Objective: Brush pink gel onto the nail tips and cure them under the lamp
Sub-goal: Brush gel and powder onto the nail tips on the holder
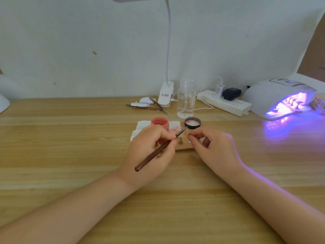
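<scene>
Table (70, 155): light wood, pale lengthwise stripes. Gel pot (159, 122): pink. Brush (153, 154): dark brown handle. Lid (192, 122): black rim, pink-smeared inside. Tissue (140, 126): white, pink stains. Lamp (274, 95): white, violet glow. Power strip (226, 103): white.

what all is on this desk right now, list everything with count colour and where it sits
gel pot: 1, pink, open, on the tissue behind the left hand
pot lid: 1, dark, right of the pot
tissue: 1, white with pink smears, desk centre
brush: 1, brown handle, in the left hand
nail tip stand: 1, wooden, between the hands
liquid bottle: 1, clear, behind the lid
clip lamp: 1, white, back centre
spare tools: several, dark, left of the clip lamp
power strip: 1, white, back right
curing lamp: 1, white, lit violet, far right
desk: 1, light wood
left hand: grips the brush
right hand: pinches something small, unclear
</scene>
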### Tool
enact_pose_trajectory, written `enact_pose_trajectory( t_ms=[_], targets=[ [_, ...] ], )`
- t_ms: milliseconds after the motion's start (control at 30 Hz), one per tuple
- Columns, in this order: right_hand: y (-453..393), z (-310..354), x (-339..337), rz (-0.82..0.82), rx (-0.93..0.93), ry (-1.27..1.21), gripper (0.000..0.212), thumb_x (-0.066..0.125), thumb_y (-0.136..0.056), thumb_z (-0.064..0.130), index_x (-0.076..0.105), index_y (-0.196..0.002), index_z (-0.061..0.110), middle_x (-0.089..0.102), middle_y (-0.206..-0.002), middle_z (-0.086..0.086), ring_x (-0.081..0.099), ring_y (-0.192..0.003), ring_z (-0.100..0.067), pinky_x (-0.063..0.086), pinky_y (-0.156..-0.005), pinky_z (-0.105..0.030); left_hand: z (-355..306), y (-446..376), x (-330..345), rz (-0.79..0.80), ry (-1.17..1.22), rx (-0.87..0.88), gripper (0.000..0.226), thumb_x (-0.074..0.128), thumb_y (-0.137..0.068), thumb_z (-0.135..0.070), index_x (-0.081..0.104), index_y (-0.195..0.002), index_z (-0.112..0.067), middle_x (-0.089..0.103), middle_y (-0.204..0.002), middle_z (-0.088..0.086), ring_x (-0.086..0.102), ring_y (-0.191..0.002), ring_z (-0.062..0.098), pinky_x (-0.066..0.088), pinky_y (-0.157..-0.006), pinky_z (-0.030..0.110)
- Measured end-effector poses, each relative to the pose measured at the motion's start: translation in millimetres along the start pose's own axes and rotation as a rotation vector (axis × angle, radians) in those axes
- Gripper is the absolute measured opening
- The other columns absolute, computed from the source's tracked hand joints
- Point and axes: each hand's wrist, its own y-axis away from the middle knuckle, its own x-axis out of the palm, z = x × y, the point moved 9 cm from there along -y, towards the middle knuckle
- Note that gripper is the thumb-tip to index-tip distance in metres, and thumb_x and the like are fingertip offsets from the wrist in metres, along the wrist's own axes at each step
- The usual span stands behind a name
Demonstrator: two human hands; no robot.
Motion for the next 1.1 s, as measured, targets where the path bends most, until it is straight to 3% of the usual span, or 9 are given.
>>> enact_pose_trajectory(
  t_ms=[100,333,467,633,767,900,967,1100],
  targets=[
    [0,1,0,0.002,-0.008,0.009,0.010,0.069,-0.083,0.018,0.074,-0.091,0.023,0.055,-0.058,0.029,0.052,-0.059,-0.002,0.040,-0.056,-0.011,0,-1,4,0.045,-0.011,0.004,0.009,0.060,-0.082,-0.023,0.065,-0.085,-0.017,0.061,-0.079,-0.014,0.057,-0.076,0.003,0.044,-0.069,0.014],
    [0,-1,-2,-0.018,0.007,0.011,0.009,0.070,-0.083,0.019,0.074,-0.089,0.023,0.050,-0.050,0.025,0.052,-0.058,0.000,0.040,-0.056,-0.009,-2,2,2,0.044,0.056,0.006,0.008,0.059,-0.078,-0.021,0.060,-0.075,-0.014,0.058,-0.071,-0.008,0.053,-0.067,0.005,0.042,-0.064,0.015],
    [0,2,-1,-0.022,-0.019,0.011,0.009,0.071,-0.082,0.018,0.075,-0.088,0.023,0.051,-0.060,0.041,0.051,-0.056,0.002,0.039,-0.057,-0.009,2,2,-2,-0.017,0.071,-0.058,0.006,0.064,-0.081,-0.014,0.060,-0.079,-0.016,0.061,-0.075,-0.005,0.057,-0.067,0.004,0.042,-0.063,0.007],
    [0,5,-2,-0.032,-0.050,-0.002,0.009,0.071,-0.082,0.016,0.075,-0.088,0.022,0.051,-0.060,0.041,0.051,-0.055,0.000,0.038,-0.055,-0.008,12,3,2,0.001,0.088,-0.168,0.017,0.067,-0.084,-0.009,0.061,-0.082,-0.025,0.067,-0.081,-0.017,0.061,-0.078,-0.008,0.042,-0.068,0.003],
    [1,4,-1,-0.027,-0.050,-0.011,0.009,0.071,-0.082,0.016,0.074,-0.089,0.021,0.052,-0.061,0.040,0.051,-0.055,0.001,0.038,-0.055,-0.007,11,3,4,0.033,0.186,-0.183,0.006,0.063,-0.080,-0.011,0.059,-0.078,-0.014,0.062,-0.071,-0.002,0.056,-0.062,0.000,0.042,-0.059,0.008],
    [0,2,0,-0.018,-0.042,-0.020,0.009,0.070,-0.084,0.017,0.074,-0.091,0.019,0.052,-0.062,0.042,0.052,-0.055,0.000,0.039,-0.056,-0.007,8,3,-1,0.024,0.220,-0.156,0.008,0.061,-0.079,-0.008,0.056,-0.074,-0.013,0.061,-0.071,0.002,0.053,-0.060,0.000,0.040,-0.059,0.009],
    [0,2,0,-0.019,-0.043,-0.024,0.010,0.070,-0.084,0.017,0.074,-0.092,0.020,0.053,-0.062,0.041,0.051,-0.055,-0.002,0.039,-0.056,-0.007,5,3,-2,0.002,0.202,-0.136,0.011,0.062,-0.081,-0.006,0.058,-0.077,-0.016,0.064,-0.074,-0.002,0.057,-0.066,-0.004,0.041,-0.065,0.005],
    [0,4,0,-0.024,-0.054,-0.031,0.012,0.070,-0.083,0.017,0.075,-0.094,0.021,0.053,-0.062,0.040,0.050,-0.054,-0.002,0.038,-0.055,-0.007,2,0,1,0.002,0.151,-0.096,0.033,0.067,-0.082,0.003,0.060,-0.087,-0.028,0.066,-0.091,-0.029,0.061,-0.089,-0.011,0.043,-0.074,0.004]
  ],
)
